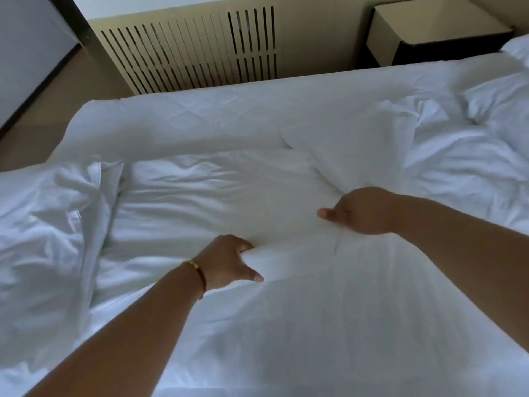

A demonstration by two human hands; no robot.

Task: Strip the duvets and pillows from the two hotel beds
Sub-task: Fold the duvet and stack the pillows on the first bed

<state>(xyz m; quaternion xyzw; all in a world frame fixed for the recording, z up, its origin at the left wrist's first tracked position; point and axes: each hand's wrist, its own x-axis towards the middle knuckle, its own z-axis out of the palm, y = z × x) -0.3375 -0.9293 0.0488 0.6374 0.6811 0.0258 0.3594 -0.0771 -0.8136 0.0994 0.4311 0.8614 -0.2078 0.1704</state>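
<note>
My left hand (229, 260) and right hand (362, 210) each curl round a bunched fold of the white cotton duvet (286, 310) spread across the near half of the bed; stripping is under way; next, I judge, a firm pull toward me.

Both arms reach over the bed, the left hand (229, 260) gripping a bunched fold of the white duvet (300, 296) and the right hand (362, 211) clutching it further along, with a crumpled pillow (43, 224) at left and a slatted radiator cover (194, 50) beyond.
</note>
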